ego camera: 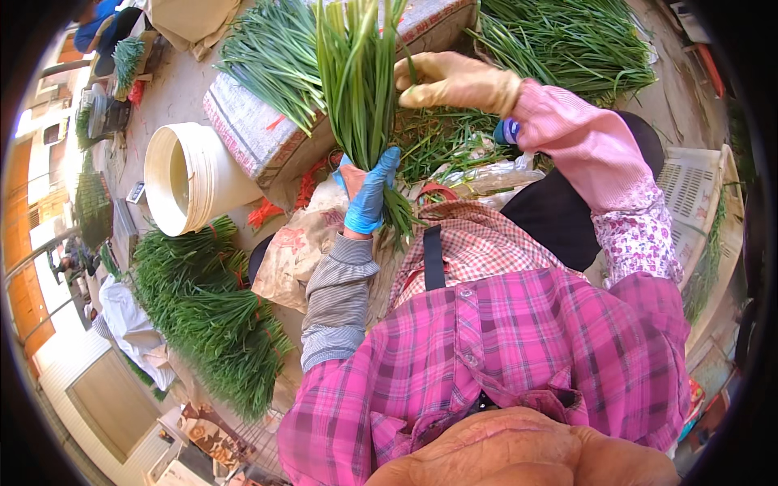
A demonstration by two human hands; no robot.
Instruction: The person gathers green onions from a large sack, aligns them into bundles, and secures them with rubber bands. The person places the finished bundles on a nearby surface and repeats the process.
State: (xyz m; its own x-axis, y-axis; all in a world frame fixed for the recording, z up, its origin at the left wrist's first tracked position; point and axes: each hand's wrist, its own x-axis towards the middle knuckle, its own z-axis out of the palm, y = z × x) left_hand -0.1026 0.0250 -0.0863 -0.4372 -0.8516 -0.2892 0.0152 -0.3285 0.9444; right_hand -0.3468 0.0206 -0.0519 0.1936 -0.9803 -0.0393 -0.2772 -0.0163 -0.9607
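My left hand (369,191), in a blue glove, grips an upright bunch of long green leaves, likely garlic chives (358,91), near its lower end. Shorter leaf ends (398,212) stick out below that fist. Beside the bunch's upper right is my right hand (459,84) in a cream glove, its thumb and fingers curved apart. A single leaf (413,68) crosses the gap between them; whether it is pinched is unclear. Behind the bunch, a loose pile of leaves (273,61) lies on a sack-covered block (243,124). Leaf scraps (437,143) litter the area below my right hand.
A white bucket (203,176) stands to the left, tied bunches (206,310) below it. Another leaf heap (565,45) lies at upper right. A plastic crate (684,194) is at my right. Red ties (265,212) lie near the block. A person (100,27) is at far upper left.
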